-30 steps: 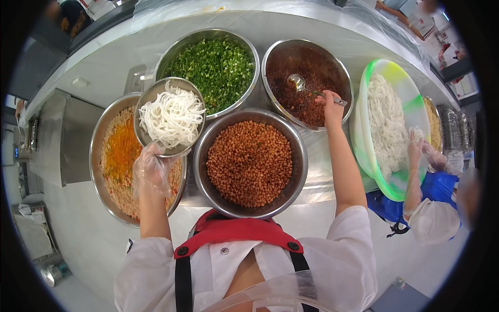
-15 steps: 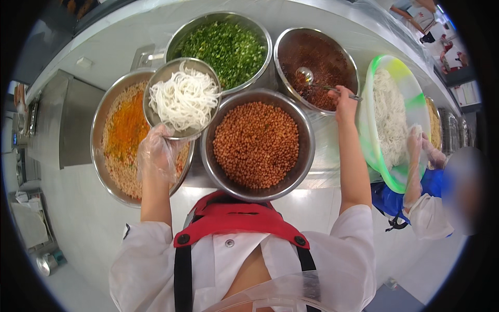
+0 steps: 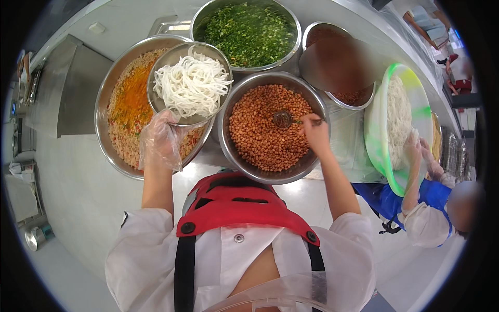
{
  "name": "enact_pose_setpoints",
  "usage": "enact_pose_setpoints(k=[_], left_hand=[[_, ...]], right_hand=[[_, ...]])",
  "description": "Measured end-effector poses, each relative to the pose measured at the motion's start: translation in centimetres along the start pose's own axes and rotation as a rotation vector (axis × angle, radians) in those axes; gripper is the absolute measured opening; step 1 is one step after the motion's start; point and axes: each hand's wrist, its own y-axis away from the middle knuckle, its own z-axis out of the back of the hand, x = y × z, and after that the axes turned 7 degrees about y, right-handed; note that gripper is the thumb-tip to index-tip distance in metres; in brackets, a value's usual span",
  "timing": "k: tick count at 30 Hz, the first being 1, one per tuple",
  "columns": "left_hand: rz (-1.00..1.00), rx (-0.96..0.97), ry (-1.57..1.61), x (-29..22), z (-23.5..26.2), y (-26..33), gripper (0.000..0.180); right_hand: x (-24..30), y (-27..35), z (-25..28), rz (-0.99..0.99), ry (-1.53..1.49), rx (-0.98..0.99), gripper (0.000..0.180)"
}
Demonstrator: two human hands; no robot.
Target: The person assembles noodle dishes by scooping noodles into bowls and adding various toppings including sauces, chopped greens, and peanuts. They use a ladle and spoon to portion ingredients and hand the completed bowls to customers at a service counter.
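Note:
My left hand (image 3: 160, 139), in a clear plastic glove, grips the near rim of a small steel bowl (image 3: 152, 86). White noodles (image 3: 192, 86) fill it, and it is held over the gap between the larger bowls. In my bare right hand (image 3: 316, 134) is the handle of a small ladle (image 3: 283, 119). Its round head carries something dark and sits over the reddish-brown beans or nuts (image 3: 260, 140) in a big steel bowl (image 3: 271, 179). Whether the head touches them I cannot tell.
Left stands a steel bowl (image 3: 99, 122) of crumbly mix with orange powder. Behind are chopped greens (image 3: 249, 34) and a partly blurred bowl of dark red sauce (image 3: 356, 98). At right a co-worker's gloved hands (image 3: 418, 153) reach into a green-white basin (image 3: 382, 156) of noodles.
My right hand has brought the ladle from the sauce bowl left and nearer, over the beans or nuts. My left hand still holds the noodle bowl. The view has shifted slightly.

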Motion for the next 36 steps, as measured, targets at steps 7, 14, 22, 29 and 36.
enact_pose_setpoints(k=[7,14,22,29,36], left_hand=[[-0.002,-0.084,-0.009,-1.1,0.6,1.5,0.040],[0.018,-0.097,-0.063,-1.8,1.0,2.3,0.048],[0.055,0.019,-0.122,-1.0,2.4,0.9,0.047],[0.182,-0.007,-0.029,0.8,0.1,1.0,0.050],[0.286,0.127,-0.027,3.1,0.1,-1.2,0.074]], right_hand=[[1.0,2.3,-5.7,0.040,-0.013,0.032,0.017],[-0.6,1.7,-5.7,-0.067,-0.296,0.034,0.022],[2.5,2.1,-1.2,-0.099,-0.545,-0.041,0.021],[14.5,5.2,3.3,0.184,-0.394,-0.096,0.019],[15.1,7.0,-1.1,1.255,0.499,-0.134,0.032]])
